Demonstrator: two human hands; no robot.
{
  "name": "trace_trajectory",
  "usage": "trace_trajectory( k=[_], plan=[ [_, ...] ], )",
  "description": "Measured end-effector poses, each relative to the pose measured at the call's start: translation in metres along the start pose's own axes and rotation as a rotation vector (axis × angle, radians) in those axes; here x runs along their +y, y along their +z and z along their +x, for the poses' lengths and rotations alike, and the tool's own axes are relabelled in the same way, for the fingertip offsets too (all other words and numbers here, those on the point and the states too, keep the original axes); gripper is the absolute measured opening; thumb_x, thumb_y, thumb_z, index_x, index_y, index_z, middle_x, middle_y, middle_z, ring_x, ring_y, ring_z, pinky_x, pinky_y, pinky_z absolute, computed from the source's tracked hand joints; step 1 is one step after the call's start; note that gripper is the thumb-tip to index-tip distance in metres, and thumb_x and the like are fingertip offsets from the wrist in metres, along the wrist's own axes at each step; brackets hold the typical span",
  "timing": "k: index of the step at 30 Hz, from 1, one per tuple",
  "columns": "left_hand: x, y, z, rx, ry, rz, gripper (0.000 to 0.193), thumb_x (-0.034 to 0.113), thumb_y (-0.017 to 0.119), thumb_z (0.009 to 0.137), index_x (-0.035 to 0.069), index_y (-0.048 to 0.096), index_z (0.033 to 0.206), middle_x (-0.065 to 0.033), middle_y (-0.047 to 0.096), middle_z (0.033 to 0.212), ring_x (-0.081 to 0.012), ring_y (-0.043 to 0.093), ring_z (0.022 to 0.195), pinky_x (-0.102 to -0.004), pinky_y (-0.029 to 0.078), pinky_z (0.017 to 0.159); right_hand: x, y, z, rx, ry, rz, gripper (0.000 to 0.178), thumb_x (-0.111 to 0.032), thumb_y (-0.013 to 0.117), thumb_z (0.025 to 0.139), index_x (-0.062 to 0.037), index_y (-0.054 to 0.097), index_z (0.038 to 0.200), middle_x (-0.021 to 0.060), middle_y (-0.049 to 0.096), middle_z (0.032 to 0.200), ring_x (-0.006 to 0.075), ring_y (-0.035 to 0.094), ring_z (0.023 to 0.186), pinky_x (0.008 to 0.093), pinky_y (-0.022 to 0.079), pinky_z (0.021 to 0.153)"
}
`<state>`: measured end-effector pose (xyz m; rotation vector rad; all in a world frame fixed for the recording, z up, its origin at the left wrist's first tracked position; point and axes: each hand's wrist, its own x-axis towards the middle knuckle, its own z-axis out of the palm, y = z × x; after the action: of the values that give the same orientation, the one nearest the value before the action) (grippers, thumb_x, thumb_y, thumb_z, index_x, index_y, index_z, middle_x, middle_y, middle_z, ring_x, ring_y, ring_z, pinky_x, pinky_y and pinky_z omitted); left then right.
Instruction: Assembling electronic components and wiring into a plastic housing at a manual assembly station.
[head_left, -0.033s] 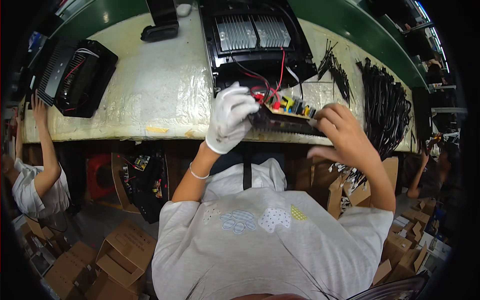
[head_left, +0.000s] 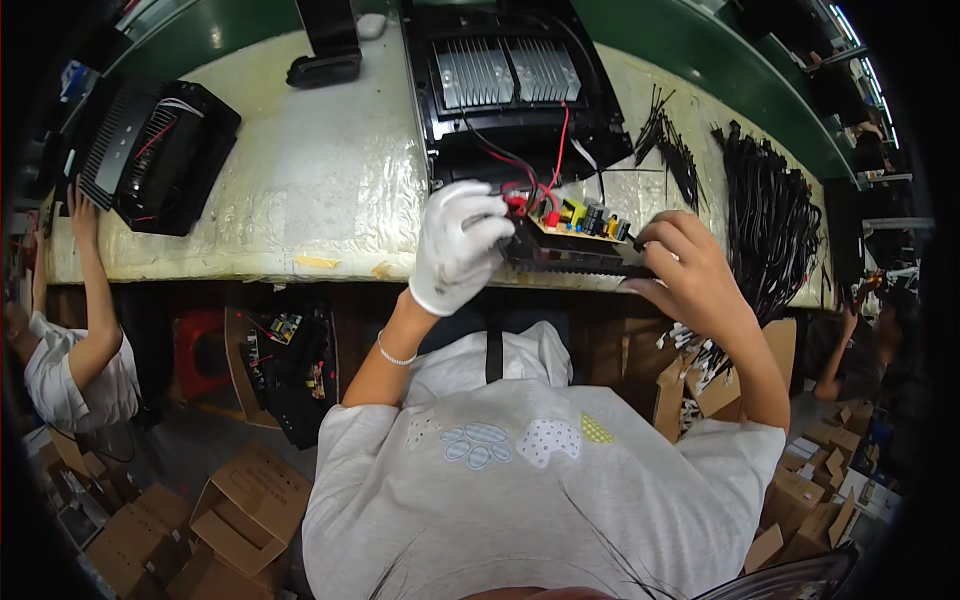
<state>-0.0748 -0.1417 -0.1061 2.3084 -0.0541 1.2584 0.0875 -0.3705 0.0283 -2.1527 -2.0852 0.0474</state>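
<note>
My left hand (head_left: 455, 248), in a white glove, closes on the left end of a black plastic cover (head_left: 575, 265) at the table's front edge. On top of that cover sits a circuit board (head_left: 575, 230) with yellow, black and red parts. At its right end, my bare right hand (head_left: 695, 275) pinches the cover's corner between thumb and fingers. Red and black wires (head_left: 562, 140) run from the board up to a large black housing (head_left: 478, 155). Two finned metal heat sinks (head_left: 475, 75) are set in this housing. The glove hides part of the cover's left end.
Black cable ties (head_left: 672, 145) and a thick bundle of black cables (head_left: 765, 215) lie to the right. Another black housing (head_left: 165, 150) sits far left, with a co-worker's hand (head_left: 82, 205) on it. Below are cardboard boxes (head_left: 250, 510) and a carton of circuit boards (head_left: 285, 350).
My right thumb has come up toward the cover's corner, closing with the fingers. The cover's right end has risen slightly, and my left hand sits a little lower.
</note>
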Motion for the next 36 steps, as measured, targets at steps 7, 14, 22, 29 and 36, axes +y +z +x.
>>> trace_trajectory(
  k=[7, 14, 22, 29, 36],
  plan=[
    [-0.026, -0.060, 0.095, 0.078, -0.123, 0.267, 0.044, 0.036, 0.082, 0.074, 0.002, 0.059, 0.091, -0.0152, 0.054, 0.115, -0.0313, 0.049, 0.109, -0.0422, 0.041, 0.094, 0.065, -0.058, 0.105, 0.460, -0.175, 0.174, 0.019, -0.018, 0.059, 0.096, -0.0009, 0.052, 0.098, 0.0203, 0.043, 0.144, 0.0351, 0.045, 0.131, 0.0419, 0.034, 0.109],
    [-0.041, -0.065, 0.121, -0.206, -0.425, -0.019, 0.108, 0.047, 0.086, 0.066, -0.006, 0.036, 0.145, -0.0318, 0.037, 0.146, -0.0390, 0.041, 0.136, -0.0396, 0.039, 0.110, 0.147, 0.018, 0.229, 0.132, 0.260, 0.256, 0.045, -0.040, 0.050, 0.100, -0.0007, 0.065, 0.113, 0.0286, 0.046, 0.141, 0.0432, 0.031, 0.140, 0.0442, 0.021, 0.117],
    [-0.052, -0.048, 0.129, -0.307, -0.597, 0.100, 0.093, 0.051, 0.084, 0.066, 0.008, 0.049, 0.141, -0.0307, 0.038, 0.145, -0.0382, 0.045, 0.133, -0.0383, 0.037, 0.113, 0.121, 0.100, 0.097, 0.678, 0.189, 0.951, 0.061, -0.038, 0.031, 0.107, 0.0039, 0.025, 0.150, 0.0177, 0.039, 0.149, 0.0304, 0.039, 0.137, 0.0439, 0.030, 0.113],
    [-0.127, 0.033, 0.205, -0.325, -0.531, 0.090, 0.089, 0.061, 0.076, 0.070, 0.012, 0.052, 0.141, -0.0283, 0.046, 0.142, -0.0408, 0.035, 0.140, -0.0401, 0.032, 0.115, 0.164, 0.127, 0.101, 0.489, 0.449, 0.379, 0.039, -0.015, 0.047, 0.101, 0.0101, 0.038, 0.129, 0.0327, 0.057, 0.110, 0.0470, 0.057, 0.101, 0.0460, 0.045, 0.085],
    [-0.236, 0.107, 0.297, -0.251, -0.605, -0.105, 0.076, 0.057, 0.073, 0.076, 0.016, 0.056, 0.138, -0.0166, 0.059, 0.135, -0.0327, 0.056, 0.124, -0.0363, 0.042, 0.107, 0.299, 0.124, 0.194, 0.783, 0.591, 0.115, 0.025, -0.017, 0.056, 0.097, 0.0051, 0.053, 0.087, 0.0295, 0.058, 0.072, 0.0515, 0.057, 0.073, 0.0506, 0.044, 0.062]
  ],
)
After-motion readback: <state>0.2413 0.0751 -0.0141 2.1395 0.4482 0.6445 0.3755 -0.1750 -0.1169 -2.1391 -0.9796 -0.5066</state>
